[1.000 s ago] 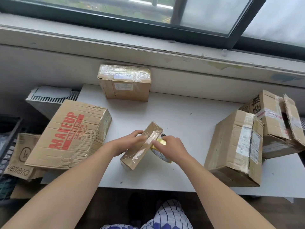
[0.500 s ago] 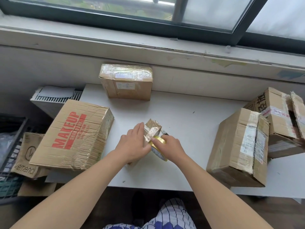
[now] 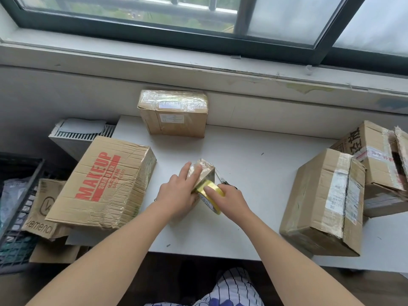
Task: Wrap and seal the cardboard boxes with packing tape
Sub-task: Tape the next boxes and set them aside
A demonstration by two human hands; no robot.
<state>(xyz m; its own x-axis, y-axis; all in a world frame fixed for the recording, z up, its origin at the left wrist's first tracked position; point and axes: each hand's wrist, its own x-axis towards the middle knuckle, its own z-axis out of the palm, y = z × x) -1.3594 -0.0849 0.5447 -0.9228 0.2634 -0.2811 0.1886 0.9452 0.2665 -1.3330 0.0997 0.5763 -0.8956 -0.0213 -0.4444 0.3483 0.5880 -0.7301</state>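
Wrapping the small box (image 3: 205, 168) between my hands: left hand (image 3: 176, 195) pressed flat on it, fingers straight, right hand (image 3: 231, 199) curled round the tape roll (image 3: 208, 203) against it. Next, probably — draw tape round, keeping tension.

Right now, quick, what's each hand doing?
Left hand: open, straight fingers pressing the small taped box.
Right hand: closed on the yellow tape roll.
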